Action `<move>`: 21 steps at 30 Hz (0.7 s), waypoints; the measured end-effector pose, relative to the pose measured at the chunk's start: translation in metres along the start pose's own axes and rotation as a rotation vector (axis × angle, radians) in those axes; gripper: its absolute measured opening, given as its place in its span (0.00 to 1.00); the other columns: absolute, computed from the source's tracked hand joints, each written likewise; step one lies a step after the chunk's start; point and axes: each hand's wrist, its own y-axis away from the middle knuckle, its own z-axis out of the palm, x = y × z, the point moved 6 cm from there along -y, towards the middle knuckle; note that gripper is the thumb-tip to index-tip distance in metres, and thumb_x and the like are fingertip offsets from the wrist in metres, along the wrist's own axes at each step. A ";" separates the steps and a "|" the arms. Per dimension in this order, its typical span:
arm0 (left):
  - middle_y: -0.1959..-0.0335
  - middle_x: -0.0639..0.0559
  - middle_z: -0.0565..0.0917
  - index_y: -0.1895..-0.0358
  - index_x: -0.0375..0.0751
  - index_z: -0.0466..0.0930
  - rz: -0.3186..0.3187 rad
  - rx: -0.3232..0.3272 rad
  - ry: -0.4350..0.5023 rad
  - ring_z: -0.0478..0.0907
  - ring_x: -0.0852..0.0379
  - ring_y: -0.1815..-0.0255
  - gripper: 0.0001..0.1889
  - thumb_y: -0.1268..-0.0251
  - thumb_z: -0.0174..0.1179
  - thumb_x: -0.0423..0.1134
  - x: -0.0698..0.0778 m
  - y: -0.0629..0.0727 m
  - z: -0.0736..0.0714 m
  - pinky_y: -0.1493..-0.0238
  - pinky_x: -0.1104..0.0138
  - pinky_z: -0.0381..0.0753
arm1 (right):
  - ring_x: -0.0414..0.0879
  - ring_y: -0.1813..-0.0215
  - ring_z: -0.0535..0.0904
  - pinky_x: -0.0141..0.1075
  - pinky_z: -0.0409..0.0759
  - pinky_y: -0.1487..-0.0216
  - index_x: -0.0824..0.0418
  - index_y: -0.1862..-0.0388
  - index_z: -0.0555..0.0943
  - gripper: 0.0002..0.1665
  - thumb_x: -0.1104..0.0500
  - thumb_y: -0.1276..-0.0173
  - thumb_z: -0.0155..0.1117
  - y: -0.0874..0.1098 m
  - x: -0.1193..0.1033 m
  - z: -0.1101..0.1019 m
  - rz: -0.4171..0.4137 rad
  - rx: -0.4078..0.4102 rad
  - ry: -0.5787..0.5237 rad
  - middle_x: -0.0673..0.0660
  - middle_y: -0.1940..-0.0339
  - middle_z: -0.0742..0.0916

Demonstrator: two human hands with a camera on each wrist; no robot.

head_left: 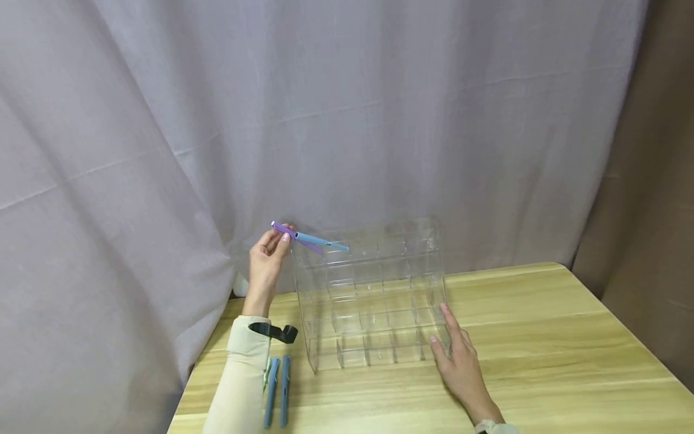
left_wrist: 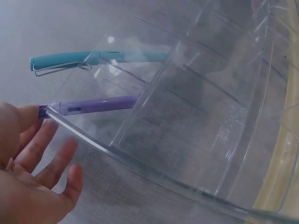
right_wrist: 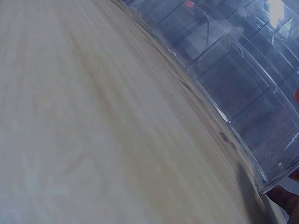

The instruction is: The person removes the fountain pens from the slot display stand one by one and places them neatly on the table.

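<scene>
My left hand (head_left: pixel 265 259) pinches the end of a purple pen (left_wrist: pixel 98 105) between thumb and forefinger, its other fingers spread loosely. The pen slants into the top left of a clear acrylic rack (head_left: pixel 370 261) with several rows of small compartments. A light blue pen (left_wrist: pixel 67 60) with a wire clip leans in the top row, beside the purple one. At the rack's lower right side, my right hand (head_left: pixel 461 371) rests with fingers extended against the clear wall. In the right wrist view, only bits of its fingers (right_wrist: pixel 282 198) show by the rack's corner.
Two blue-grey pens (head_left: pixel 284 392) lie side by side on the wooden table (head_left: pixel 542 349), left of the rack's front. Something greenish (head_left: pixel 266 377) shows partly behind the left sleeve. A grey curtain (head_left: pixel 347 120) hangs right behind the table.
</scene>
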 end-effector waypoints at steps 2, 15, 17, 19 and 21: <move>0.33 0.34 0.85 0.34 0.32 0.81 0.007 -0.018 0.010 0.88 0.70 0.45 0.19 0.22 0.65 0.36 0.001 -0.004 -0.001 0.42 0.75 0.84 | 0.75 0.23 0.70 0.83 0.71 0.37 0.48 0.09 0.51 0.46 0.59 0.18 0.61 -0.001 -0.001 0.001 -0.001 0.002 -0.002 0.65 0.12 0.65; 0.57 0.62 0.95 0.36 0.28 0.79 0.099 0.166 0.147 0.91 0.67 0.54 0.20 0.23 0.66 0.35 0.053 0.003 -0.057 0.56 0.74 0.85 | 0.75 0.23 0.70 0.84 0.71 0.38 0.42 0.09 0.49 0.47 0.57 0.17 0.60 0.000 -0.003 0.005 0.016 -0.035 -0.004 0.65 0.12 0.64; 0.57 0.59 0.95 0.36 0.27 0.79 0.127 0.202 0.179 0.92 0.64 0.55 0.20 0.24 0.67 0.35 0.061 0.010 -0.070 0.55 0.73 0.86 | 0.75 0.23 0.70 0.84 0.71 0.38 0.43 0.09 0.49 0.47 0.57 0.17 0.60 0.000 -0.003 0.005 0.018 -0.031 -0.002 0.66 0.13 0.65; 0.57 0.56 0.95 0.35 0.25 0.79 0.149 0.221 0.200 0.93 0.60 0.55 0.21 0.24 0.67 0.34 0.066 0.018 -0.081 0.54 0.73 0.88 | 0.74 0.24 0.71 0.84 0.72 0.39 0.44 0.09 0.50 0.46 0.57 0.18 0.60 -0.001 -0.003 0.005 0.017 -0.027 -0.001 0.68 0.13 0.66; 0.57 0.53 0.95 0.35 0.22 0.78 0.161 0.228 0.204 0.93 0.58 0.56 0.22 0.25 0.67 0.32 0.066 0.028 -0.091 0.53 0.71 0.90 | 0.74 0.24 0.71 0.84 0.72 0.39 0.45 0.09 0.51 0.46 0.57 0.18 0.60 -0.001 -0.003 0.005 0.015 -0.027 -0.001 0.68 0.14 0.67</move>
